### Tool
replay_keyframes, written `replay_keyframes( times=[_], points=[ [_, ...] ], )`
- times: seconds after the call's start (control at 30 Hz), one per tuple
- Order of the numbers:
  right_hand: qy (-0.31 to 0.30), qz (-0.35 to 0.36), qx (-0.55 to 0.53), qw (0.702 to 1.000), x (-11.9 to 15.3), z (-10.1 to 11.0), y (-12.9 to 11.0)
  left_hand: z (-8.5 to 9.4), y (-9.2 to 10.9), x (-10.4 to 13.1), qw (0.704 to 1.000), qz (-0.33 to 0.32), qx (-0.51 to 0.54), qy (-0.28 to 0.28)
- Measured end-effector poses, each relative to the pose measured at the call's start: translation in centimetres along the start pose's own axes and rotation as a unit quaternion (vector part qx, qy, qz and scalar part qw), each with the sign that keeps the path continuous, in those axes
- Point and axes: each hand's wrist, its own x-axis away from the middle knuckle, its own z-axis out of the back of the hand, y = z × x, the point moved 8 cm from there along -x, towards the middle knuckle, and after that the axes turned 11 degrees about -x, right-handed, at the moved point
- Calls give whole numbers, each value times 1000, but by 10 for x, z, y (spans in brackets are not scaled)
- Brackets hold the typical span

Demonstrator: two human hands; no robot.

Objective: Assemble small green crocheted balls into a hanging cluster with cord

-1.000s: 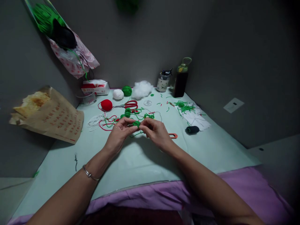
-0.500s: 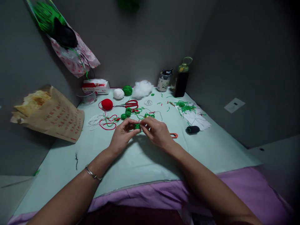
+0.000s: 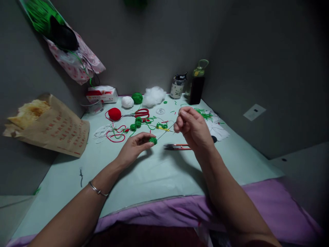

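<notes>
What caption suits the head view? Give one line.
Left hand pinches a small green yarn ball while right hand draws a thread away above the snips.

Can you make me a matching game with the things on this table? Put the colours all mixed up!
Things:
1. Yarn ball beside the scissors
2. Yarn ball near the tissue box
3. Little ball at the left hand fingertips
4. Cloth along the near table edge

Colours:
a. green
b. purple
c. red
d. white

Pairs: 1-c, 2-d, 3-a, 4-b
</notes>
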Motion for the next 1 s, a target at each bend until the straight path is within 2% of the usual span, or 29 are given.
replay_keyframes(
  times=[0.1,0.2,0.27,0.37,0.43,0.53,0.7,1.0],
  points=[
    [-1,29,46,999,0,1,-4,1,0,1,1000,12,13,-6],
    [-39,55,183,981,4,-9,-1,3,-1,1,999,19,45,8],
    [-81,96,305,944,10,-19,2,6,-1,0,997,9,70,20],
    [-128,171,467,858,18,-32,6,12,1,-1,996,-13,78,41],
    [-139,206,531,810,21,-36,9,14,3,-1,996,-25,60,54],
    [-154,222,575,772,22,-39,13,16,7,0,997,-33,47,60],
    [-168,227,596,752,24,-42,14,16,9,-1,996,-33,48,61],
    [-176,218,602,747,23,-40,17,17,10,1,996,-35,37,69]
  ],
)
